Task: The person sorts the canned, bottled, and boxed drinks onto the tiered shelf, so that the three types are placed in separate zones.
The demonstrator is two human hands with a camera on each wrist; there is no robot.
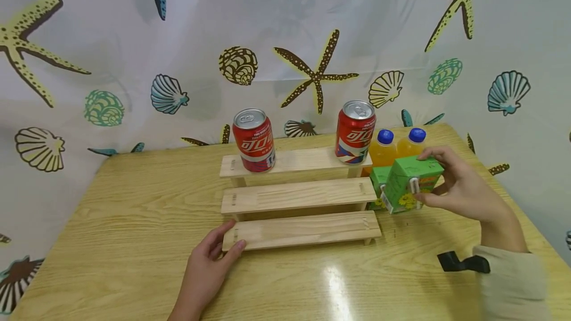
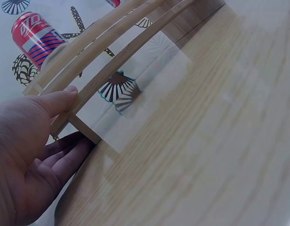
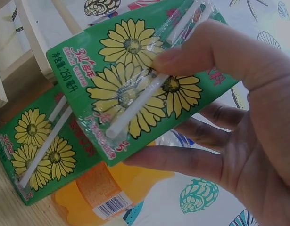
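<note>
A green drink carton point(image 1: 408, 182) with yellow flowers and a straw on its side is held in my right hand point(image 1: 464, 187), thumb on the straw face and fingers on the far side. In the right wrist view, this carton point(image 3: 130, 80) overlaps a second green carton point(image 3: 45, 146) standing on the table beside the rack. My left hand point(image 1: 209, 261) grips the left end of the lowest step of a three-tier wooden rack point(image 1: 303, 232), its thumb on the front edge. Two red cola cans, a left can point(image 1: 254, 140) and a right can point(image 1: 356, 133), stand on the top step.
Two orange drink bottles with blue caps point(image 1: 417, 135) stand behind the cartons, right of the rack. The wooden table point(image 1: 147, 202) runs back to a cloth point(image 1: 285, 14) printed with shells and starfish. A black strap point(image 1: 464, 263) sticks out from the right sleeve.
</note>
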